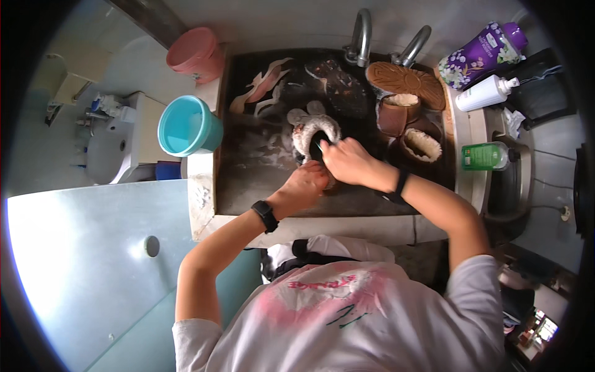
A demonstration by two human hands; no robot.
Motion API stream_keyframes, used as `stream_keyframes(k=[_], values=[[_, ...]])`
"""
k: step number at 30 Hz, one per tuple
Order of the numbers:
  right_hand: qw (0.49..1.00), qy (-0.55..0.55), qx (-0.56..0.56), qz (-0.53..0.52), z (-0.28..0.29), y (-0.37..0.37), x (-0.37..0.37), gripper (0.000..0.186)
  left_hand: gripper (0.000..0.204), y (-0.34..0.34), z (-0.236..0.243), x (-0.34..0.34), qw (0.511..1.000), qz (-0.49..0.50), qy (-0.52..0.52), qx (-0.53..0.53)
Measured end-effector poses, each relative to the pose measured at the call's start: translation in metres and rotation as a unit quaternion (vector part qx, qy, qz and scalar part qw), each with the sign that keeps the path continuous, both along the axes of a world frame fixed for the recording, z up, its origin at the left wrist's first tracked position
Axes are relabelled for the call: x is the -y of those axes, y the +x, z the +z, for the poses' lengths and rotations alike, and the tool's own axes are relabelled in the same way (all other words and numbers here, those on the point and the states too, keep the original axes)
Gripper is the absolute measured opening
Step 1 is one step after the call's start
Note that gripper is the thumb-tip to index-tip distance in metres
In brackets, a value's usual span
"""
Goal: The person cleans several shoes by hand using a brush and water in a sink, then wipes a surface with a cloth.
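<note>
A fluffy off-white slipper [304, 131] with round ear-like tufts lies in the dark sink, its dark opening toward me. My left hand [304, 185] is closed on the slipper's near end, knuckles up. At the opening is my right hand [348, 162], its fingers curled in a fist with the thumb on top. Whatever it grips, if anything, is hidden inside the slipper. To the right sit brown fleece-lined boots [423, 146], one showing its tan patterned sole [406, 84]. Behind the slipper lies a dark, speckled flat thing [338, 87] I cannot identify.
Two metal taps [361, 40] rise at the back. A turquoise bucket [189, 127] and a pink bucket [197, 54] stand left. Along the right ledge are a purple pouch [483, 54], a white pump bottle [486, 93] and a green bottle [485, 156]. The sink's pale rim [365, 224] runs before me.
</note>
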State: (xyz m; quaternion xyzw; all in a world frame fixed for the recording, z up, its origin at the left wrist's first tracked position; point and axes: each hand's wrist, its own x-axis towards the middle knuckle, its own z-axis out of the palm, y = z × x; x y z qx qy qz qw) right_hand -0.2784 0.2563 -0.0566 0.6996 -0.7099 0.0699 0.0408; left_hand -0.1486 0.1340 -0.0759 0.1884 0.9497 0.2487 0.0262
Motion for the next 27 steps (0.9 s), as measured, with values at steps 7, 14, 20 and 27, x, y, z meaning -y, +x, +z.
stream_keyframes(k=[7,14,20,27], values=[[0.984,0.052,0.146,-0.088,0.0,-0.013,0.015,0.025,0.026,-0.002,-0.003,0.003,0.999,-0.001,-0.045,0.007],[0.974,0.175,0.14,-0.018,0.066,0.012,-0.026,0.036,0.025,0.006,-0.009,0.004,0.999,0.032,-0.029,0.005],[0.988,0.063,0.095,-0.106,-0.014,-0.019,0.024,0.017,0.024,-0.008,-0.005,-0.007,0.999,0.009,-0.045,-0.002],[0.989,0.096,0.096,-0.059,0.027,0.004,0.001,0.032,0.024,-0.004,-0.01,0.003,0.998,0.023,-0.04,0.044]])
